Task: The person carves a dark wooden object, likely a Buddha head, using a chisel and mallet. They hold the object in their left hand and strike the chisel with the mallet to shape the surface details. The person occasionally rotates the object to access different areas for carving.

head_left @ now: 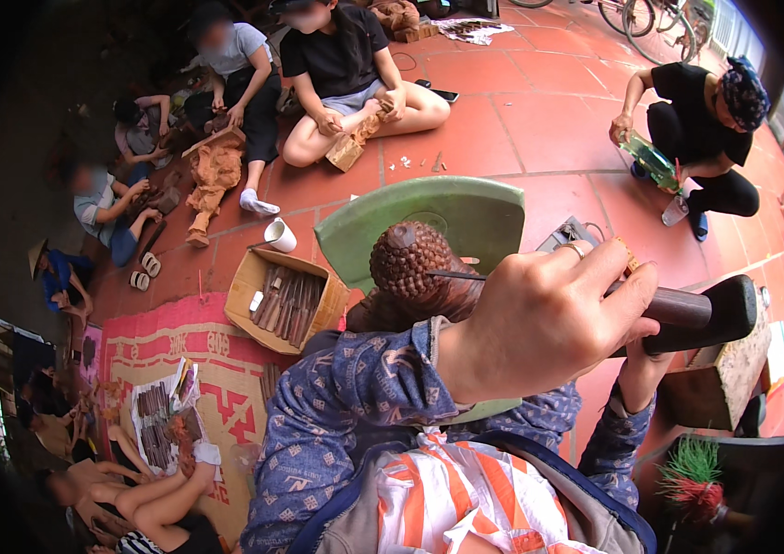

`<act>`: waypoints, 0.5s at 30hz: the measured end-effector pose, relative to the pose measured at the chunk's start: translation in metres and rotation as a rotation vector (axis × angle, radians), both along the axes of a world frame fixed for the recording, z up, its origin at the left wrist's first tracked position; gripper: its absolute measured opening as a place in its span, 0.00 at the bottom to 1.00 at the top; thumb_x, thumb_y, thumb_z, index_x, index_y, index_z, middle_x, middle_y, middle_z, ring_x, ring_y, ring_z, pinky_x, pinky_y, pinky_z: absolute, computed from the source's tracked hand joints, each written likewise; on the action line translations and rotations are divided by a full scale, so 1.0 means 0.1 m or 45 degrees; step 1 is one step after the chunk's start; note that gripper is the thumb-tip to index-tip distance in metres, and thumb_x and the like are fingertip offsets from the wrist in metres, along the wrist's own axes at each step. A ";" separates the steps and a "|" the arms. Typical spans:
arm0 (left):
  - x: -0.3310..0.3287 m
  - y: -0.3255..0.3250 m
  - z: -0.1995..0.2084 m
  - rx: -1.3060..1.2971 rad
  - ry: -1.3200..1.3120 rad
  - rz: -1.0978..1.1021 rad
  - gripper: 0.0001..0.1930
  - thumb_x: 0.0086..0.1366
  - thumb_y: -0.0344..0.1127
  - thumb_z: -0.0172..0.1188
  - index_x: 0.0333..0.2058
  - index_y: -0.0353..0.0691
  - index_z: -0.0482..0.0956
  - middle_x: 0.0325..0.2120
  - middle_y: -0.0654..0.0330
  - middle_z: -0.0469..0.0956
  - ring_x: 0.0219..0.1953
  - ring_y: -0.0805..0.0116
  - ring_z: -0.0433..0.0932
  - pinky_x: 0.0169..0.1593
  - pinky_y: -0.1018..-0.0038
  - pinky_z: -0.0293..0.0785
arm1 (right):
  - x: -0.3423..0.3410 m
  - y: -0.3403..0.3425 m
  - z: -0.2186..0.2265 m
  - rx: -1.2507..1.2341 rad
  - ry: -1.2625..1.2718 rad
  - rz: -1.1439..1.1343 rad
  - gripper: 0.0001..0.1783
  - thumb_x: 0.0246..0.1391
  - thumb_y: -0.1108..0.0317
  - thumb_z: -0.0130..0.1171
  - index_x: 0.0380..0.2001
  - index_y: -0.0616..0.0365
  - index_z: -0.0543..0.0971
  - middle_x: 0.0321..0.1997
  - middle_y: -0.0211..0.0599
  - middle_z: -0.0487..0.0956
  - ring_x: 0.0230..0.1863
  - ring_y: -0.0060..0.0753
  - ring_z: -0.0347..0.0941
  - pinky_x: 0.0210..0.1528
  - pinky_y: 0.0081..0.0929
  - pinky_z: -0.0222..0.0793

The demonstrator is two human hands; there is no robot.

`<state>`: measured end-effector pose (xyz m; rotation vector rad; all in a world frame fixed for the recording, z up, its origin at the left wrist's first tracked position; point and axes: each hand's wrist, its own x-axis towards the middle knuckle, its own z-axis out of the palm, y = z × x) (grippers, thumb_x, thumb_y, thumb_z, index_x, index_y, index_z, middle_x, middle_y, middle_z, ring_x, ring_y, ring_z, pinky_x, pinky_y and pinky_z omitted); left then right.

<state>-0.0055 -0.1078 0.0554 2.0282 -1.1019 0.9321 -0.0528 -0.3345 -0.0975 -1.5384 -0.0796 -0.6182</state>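
A dark brown carved wooden figure with a knobbly, curled head stands before me against a green plastic chair. My left hand is closed around a chisel, whose thin metal blade touches or nearly touches the side of the carved head. Its brown handle sticks out to the right from my fist. Against the handle's end, or just behind it, is a black mallet-like block. Just below the block, my right hand appears closed on it, its fingers partly hidden by my left hand and the block.
To the left, a cardboard box holds several carving tools, with a white cup behind it. More tools lie on a patterned mat. A wooden box and a grass-bristled brush are at right. Several people sit or squat around.
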 end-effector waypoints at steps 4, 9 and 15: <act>0.03 -0.01 0.01 -0.137 -0.026 -0.036 0.22 0.47 0.42 0.69 0.41 0.38 0.78 0.23 0.61 0.70 0.20 0.66 0.74 0.21 0.73 0.71 | 0.06 -0.06 0.24 -0.040 -0.121 -0.019 0.22 0.53 0.78 0.61 0.53 0.65 0.72 0.47 0.40 0.77 0.48 0.31 0.73 0.54 0.32 0.68; 0.06 -0.04 0.02 -0.281 -0.065 -0.053 0.22 0.51 0.44 0.67 0.43 0.39 0.78 0.24 0.60 0.70 0.20 0.64 0.75 0.21 0.72 0.70 | 0.12 0.01 0.78 -0.138 -0.109 0.076 0.18 0.53 0.79 0.61 0.48 0.65 0.74 0.43 0.36 0.78 0.43 0.26 0.74 0.45 0.25 0.71; 0.06 -0.03 0.00 -0.220 -0.057 -0.018 0.22 0.51 0.45 0.67 0.42 0.39 0.78 0.25 0.60 0.70 0.22 0.64 0.76 0.22 0.72 0.70 | 0.19 -0.16 0.71 -0.378 -0.158 -0.123 0.14 0.53 0.78 0.62 0.44 0.64 0.76 0.36 0.33 0.78 0.30 0.19 0.72 0.32 0.20 0.70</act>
